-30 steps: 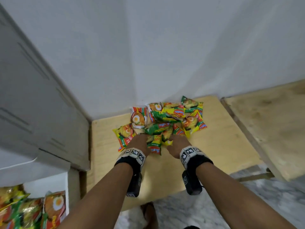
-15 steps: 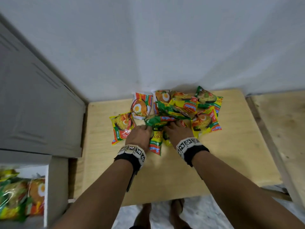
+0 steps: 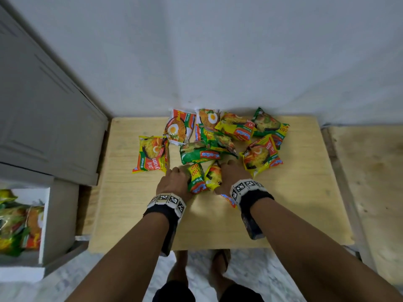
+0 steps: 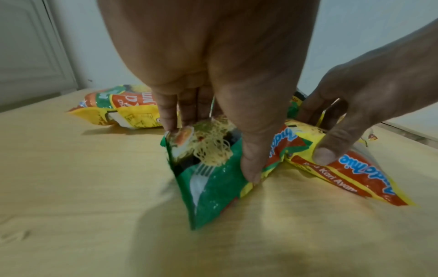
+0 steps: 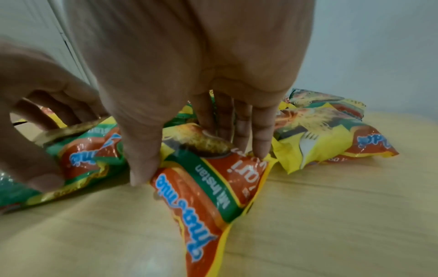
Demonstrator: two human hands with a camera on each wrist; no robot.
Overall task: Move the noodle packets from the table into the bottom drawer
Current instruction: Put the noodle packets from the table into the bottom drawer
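Head view shows the table (image 3: 294,192) with about nine noodle packets (image 3: 231,131) heaped at its far side — several lie already in the bottom drawer (image 3: 46,225), near left. Left hand (image 3: 174,182) pinches a green packet (image 4: 208,178) — right hand (image 3: 231,173) pinches a yellow packet (image 5: 213,178) beside it.

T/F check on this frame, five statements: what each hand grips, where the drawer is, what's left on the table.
1. The left hand grips a green packet. True.
2. The right hand is empty. False: it grips a yellow packet.
3. The open drawer on the left already holds packets. True.
4. Both gripped packets are over the drawer. False: they are at the wooden table.
5. The table holds no other packets. False: a pile lies near the wall.
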